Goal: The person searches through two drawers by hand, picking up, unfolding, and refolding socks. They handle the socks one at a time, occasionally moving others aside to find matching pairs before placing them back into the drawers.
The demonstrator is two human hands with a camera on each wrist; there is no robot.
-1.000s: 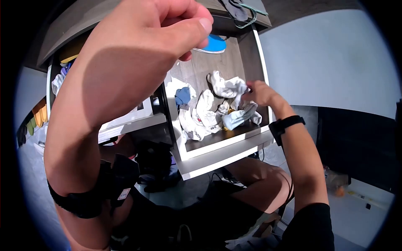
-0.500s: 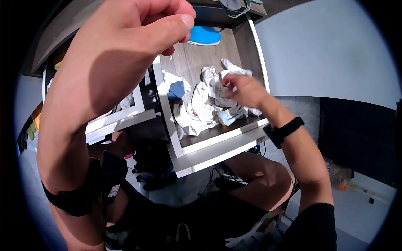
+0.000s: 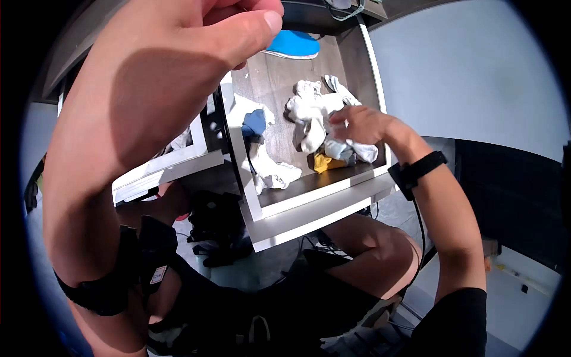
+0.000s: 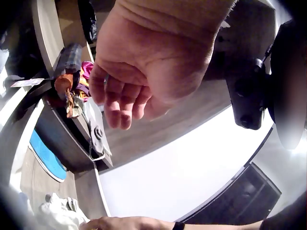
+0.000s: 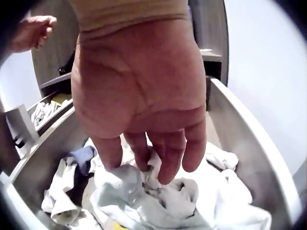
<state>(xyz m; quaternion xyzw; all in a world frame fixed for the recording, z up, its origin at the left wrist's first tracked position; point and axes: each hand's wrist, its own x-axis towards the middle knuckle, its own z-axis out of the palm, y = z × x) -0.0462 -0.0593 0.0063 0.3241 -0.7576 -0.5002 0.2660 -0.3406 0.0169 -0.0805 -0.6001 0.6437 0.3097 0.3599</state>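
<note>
My right hand (image 3: 366,125) reaches down over a loose pile of white socks (image 3: 309,110) in the open drawer. In the right wrist view its fingers (image 5: 172,158) point down among the white cloth, slightly spread, with a fold of it showing between them. A pale blue sock (image 3: 338,149) and a yellow piece of cloth (image 3: 326,163) lie just below that hand. My left hand (image 3: 238,33) is raised high above the drawer's left side. Its fingers (image 4: 115,105) hang loosely curled, holding nothing.
A blue shoe (image 3: 294,44) lies at the drawer's back. At the left side are more white socks (image 3: 273,169) and a dark blue cloth (image 3: 254,123). Another open drawer (image 3: 178,163) stands to the left. The drawer's white front edge (image 3: 321,202) is above my knees.
White socks from the front middle of the drawer now lie further back in a heap, and the yellow cloth is uncovered. My right hand moved left, then back right. The left hand stays raised.
</note>
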